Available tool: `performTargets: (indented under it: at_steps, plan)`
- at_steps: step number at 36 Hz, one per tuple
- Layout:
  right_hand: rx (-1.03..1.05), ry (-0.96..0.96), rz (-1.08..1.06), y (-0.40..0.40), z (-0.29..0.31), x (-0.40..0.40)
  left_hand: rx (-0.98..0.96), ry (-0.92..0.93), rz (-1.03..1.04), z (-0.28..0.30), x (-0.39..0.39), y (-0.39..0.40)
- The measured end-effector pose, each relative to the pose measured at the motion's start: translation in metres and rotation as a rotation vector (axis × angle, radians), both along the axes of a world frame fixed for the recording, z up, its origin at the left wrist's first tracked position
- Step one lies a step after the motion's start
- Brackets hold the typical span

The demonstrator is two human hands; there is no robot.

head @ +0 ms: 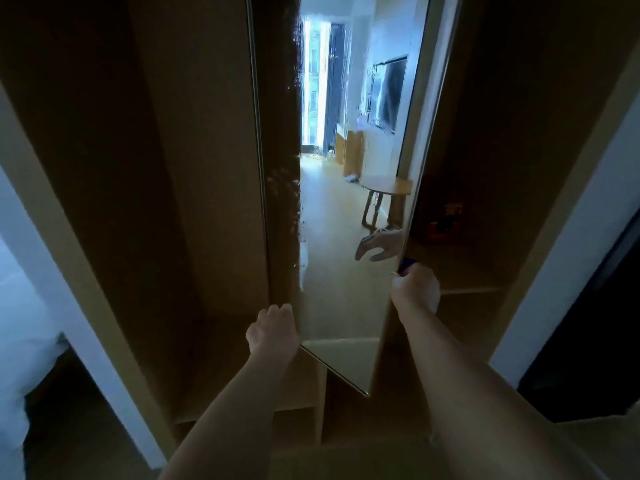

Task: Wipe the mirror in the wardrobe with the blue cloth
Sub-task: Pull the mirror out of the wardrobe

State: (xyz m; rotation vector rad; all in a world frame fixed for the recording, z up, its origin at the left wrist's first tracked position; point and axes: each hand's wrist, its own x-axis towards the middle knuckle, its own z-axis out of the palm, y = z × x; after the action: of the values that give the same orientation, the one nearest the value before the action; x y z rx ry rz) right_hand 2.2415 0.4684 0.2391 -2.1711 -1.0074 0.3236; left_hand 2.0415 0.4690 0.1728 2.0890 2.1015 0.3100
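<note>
The mirror (pixel 346 209), a tall narrow panel, stands out from the wardrobe (pixel 194 168) and fills the middle of the view from 12 o'clock down to a lower corner near 6 o'clock. The left hand (pixel 273 329) is curled closed around its left edge, low down at about 7 o'clock from the glass centre. The right hand (pixel 415 289) grips the right edge at about 4 o'clock, fingers wrapped behind the panel; a small patch of the blue cloth (pixel 408 263) shows just above its knuckles, pressed against that edge, so the cloth seems bunched inside the grip, though most of it is hidden.

As for progress, a streaky, speckled band runs down the left part of the glass, from near the top towards 8 o'clock, and faint smears cross the upper right. These look like wet marks or residue, though I cannot tell which. The central and lower glass reflects the room cleanly, with a round table and pale floor plainly readable. My judgement is that the wiping is partly done at best: the left strip and upper area need passes, and at this moment both hands appear busy steadying or turning the panel, not rubbing it.
</note>
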Motion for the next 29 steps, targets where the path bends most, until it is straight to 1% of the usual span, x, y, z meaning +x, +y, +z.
performTargets:
  at_steps: [4,10,13,18,24,29]
  plan:
    - [0.015,-0.026,0.018,0.009,0.0,0.0,0.003,-0.017,0.039,0.0,0.0,0.009]
    - [0.095,0.027,0.102,0.021,-0.005,-0.001,0.027,-0.045,0.124,0.002,0.001,0.021]
    - [0.109,0.072,0.163,0.021,-0.008,0.0,0.024,-0.035,0.138,0.0,0.006,0.022]
    - [0.088,0.031,0.226,0.015,-0.008,0.002,0.01,-0.016,0.121,0.0,0.019,0.02]
    - [0.118,-0.018,0.2,-0.001,-0.011,-0.003,0.035,-0.01,0.097,0.0,0.018,0.013]
    - [0.169,-0.024,0.132,-0.018,-0.017,-0.01,0.021,-0.003,0.061,-0.001,0.015,0.002]
